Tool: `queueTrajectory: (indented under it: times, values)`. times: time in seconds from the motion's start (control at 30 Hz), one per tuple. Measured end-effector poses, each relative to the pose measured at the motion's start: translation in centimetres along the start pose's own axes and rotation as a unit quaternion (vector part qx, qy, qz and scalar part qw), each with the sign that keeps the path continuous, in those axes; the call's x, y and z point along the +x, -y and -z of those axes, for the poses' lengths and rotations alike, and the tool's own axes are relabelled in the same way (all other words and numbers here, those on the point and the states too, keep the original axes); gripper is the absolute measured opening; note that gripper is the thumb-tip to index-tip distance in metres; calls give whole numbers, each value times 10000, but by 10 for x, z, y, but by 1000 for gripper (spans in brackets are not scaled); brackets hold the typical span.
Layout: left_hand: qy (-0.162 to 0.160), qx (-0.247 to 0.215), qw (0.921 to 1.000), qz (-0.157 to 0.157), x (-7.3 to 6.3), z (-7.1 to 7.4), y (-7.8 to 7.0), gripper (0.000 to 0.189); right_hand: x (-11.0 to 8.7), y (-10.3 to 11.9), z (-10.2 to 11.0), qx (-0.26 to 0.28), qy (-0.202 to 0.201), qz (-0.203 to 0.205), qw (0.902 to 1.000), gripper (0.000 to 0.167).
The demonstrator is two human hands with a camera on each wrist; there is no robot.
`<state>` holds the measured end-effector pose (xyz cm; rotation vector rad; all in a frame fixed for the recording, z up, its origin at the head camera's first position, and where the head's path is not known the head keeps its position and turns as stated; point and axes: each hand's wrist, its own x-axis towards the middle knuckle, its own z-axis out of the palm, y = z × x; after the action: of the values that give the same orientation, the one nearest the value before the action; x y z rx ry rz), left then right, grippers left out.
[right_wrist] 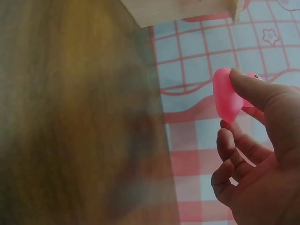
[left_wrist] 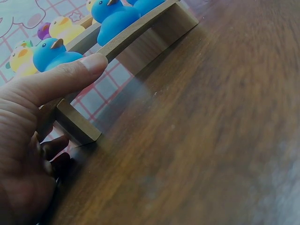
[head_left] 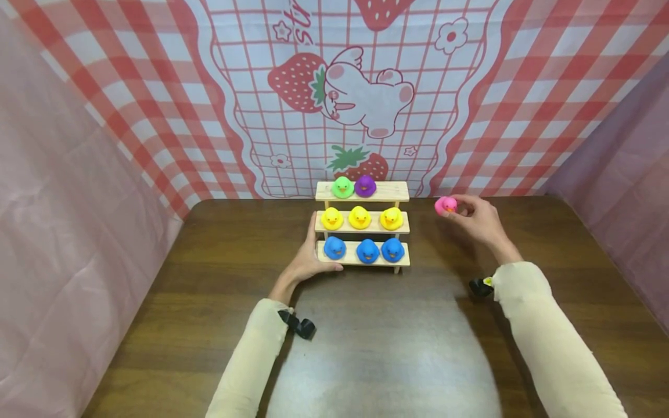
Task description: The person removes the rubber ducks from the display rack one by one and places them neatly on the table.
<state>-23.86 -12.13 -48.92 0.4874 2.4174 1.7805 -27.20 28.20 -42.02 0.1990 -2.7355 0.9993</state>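
Note:
A three-tier wooden display stand (head_left: pixel 360 266) holds small rubber ducks. My left hand (head_left: pixel 308 258) grips its left end, the thumb (left_wrist: pixel 91 65) along the front edge of the bottom tier and the other fingers around the side. To the right of the stand, my right hand (head_left: pixel 479 220) pinches a pink rubber duck (head_left: pixel 445 205) between thumb and fingers, raised off the table in the right wrist view. The top tier carries a green duck (head_left: pixel 342 187) and a purple duck (head_left: pixel 365 186), both left of its right end. Three yellow ducks (head_left: pixel 359 217) fill the middle tier; three blue ducks (head_left: pixel 368 251) sit on the bottom one.
The stand is near the back of a brown wooden table (head_left: pixel 387 348). Behind it hangs a red-and-white checked cloth (head_left: pixel 481 116) with strawberry prints. Pink curtains (head_left: pixel 68 232) border the sides. A black wrist camera (head_left: pixel 303 328) is strapped at the left sleeve.

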Motion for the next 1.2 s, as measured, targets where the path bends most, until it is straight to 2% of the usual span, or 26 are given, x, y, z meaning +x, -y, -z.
queueTrajectory:
  times: [0.33, 0.53, 0.8, 1.2]
  values:
    - [-10, 37, 10000, 38, 0, 0, 0, 141, -5, -16, -15, -65, 110, -190, 9997, 48]
    - [-42, 153, 9999, -41, -1, 0, 1, 142, -6, -20, -22, 137, 188, -358, 9991, 49]
    - [-26, 155, 9998, 120, -1, -1, 0, 141, -5, -31, -30, -64, 266, -324, 9991, 48]
    - [-24, 108, 9998, 173, -1, -1, -1, 140, -6, -35, -41, 14, 142, -216, 9997, 42]
